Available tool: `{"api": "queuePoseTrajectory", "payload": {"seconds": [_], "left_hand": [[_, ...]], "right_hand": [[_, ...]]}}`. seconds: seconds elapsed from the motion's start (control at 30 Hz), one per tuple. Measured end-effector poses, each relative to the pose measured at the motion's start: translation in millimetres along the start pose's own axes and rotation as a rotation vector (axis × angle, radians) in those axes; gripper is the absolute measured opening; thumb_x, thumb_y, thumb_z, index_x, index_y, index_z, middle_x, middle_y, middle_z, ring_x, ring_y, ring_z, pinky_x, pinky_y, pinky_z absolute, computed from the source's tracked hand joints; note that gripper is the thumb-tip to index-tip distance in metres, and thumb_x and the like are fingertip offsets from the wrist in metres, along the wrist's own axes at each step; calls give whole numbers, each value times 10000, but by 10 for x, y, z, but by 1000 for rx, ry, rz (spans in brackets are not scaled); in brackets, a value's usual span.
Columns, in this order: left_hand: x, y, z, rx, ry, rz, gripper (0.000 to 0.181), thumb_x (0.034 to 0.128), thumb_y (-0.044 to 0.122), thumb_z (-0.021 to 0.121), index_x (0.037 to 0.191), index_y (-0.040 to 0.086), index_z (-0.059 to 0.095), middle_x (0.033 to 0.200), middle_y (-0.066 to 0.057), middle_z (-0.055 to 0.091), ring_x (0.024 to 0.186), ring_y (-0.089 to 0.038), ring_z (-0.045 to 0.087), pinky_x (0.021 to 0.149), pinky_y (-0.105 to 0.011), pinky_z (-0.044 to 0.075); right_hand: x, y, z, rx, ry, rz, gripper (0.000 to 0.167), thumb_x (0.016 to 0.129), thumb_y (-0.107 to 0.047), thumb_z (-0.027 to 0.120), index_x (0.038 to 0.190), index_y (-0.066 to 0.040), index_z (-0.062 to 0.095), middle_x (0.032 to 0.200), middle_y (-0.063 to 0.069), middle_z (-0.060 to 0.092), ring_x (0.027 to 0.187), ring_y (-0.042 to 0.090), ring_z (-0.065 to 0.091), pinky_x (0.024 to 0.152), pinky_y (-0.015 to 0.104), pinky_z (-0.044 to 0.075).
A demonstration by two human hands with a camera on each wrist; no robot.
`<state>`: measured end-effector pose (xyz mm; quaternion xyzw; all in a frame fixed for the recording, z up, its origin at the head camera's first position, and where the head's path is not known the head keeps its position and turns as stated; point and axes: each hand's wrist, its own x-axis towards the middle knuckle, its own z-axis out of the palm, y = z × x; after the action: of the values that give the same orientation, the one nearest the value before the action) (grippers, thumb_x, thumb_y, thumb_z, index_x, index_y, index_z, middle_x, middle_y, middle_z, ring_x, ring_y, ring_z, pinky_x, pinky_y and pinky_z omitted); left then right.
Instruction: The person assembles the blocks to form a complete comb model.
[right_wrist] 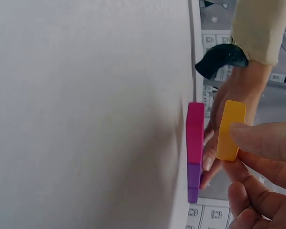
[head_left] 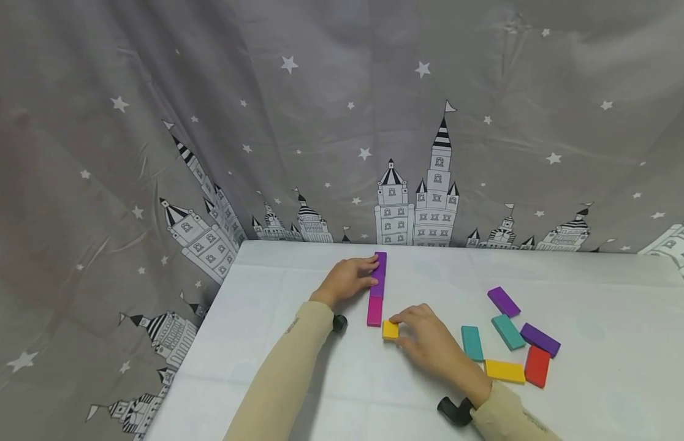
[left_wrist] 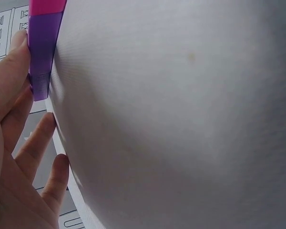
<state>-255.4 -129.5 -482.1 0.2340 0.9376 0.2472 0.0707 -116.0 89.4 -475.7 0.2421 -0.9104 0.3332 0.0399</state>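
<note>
A row of purple blocks (head_left: 379, 278) with a magenta block (head_left: 374, 311) at its near end lies on the white table. My left hand (head_left: 346, 282) touches the left side of the purple part with fingers fairly straight; in the left wrist view, the fingers (left_wrist: 14, 71) rest along the purple block (left_wrist: 42, 52). My right hand (head_left: 427, 340) pinches a yellow block (head_left: 390, 330) just right of and nearer than the magenta end. In the right wrist view, thumb and fingers hold the yellow block (right_wrist: 231, 130) off the table, apart from the magenta block (right_wrist: 195, 133).
To the right lie two teal blocks (head_left: 472, 343), (head_left: 508, 332), two purple blocks (head_left: 504, 301), (head_left: 540, 340), a red block (head_left: 537, 366) and a yellow block (head_left: 504, 371). A grey curtain (head_left: 320, 122) with castles and stars hangs behind the table.
</note>
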Motion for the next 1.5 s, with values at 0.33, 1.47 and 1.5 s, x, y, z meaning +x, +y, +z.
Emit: {"api": "queuePoseTrajectory", "payload": {"seconds": [0.33, 1.47, 1.5], "left_hand": [[4, -14, 8, -12, 2, 5, 524, 928, 332, 722, 1401, 147, 595, 1510, 68, 484, 1432, -246, 409, 1206, -439, 286], [18, -1, -11, 9, -14, -13, 504, 946, 328, 707, 1403, 147, 597, 1516, 77, 475, 1435, -226, 407, 1207, -425, 289], [16, 0, -10, 8, -13, -13, 505, 945, 326, 708, 1403, 146, 597, 1516, 75, 477, 1435, -227, 406, 1207, -425, 288]], "right_hand": [[69, -93, 151, -1, -28, -16, 305, 799, -59, 809, 1099, -67, 751, 1038, 6, 696, 1021, 195, 571, 932, 392, 527], [217, -177, 268, -58, -81, 10, 212, 793, -143, 846, 992, -98, 786, 968, -3, 665, 924, 171, 535, 812, 350, 521], [221, -180, 269, -58, -79, 12, 210, 793, -141, 846, 989, -98, 786, 965, -3, 665, 923, 173, 537, 811, 352, 522]]}}
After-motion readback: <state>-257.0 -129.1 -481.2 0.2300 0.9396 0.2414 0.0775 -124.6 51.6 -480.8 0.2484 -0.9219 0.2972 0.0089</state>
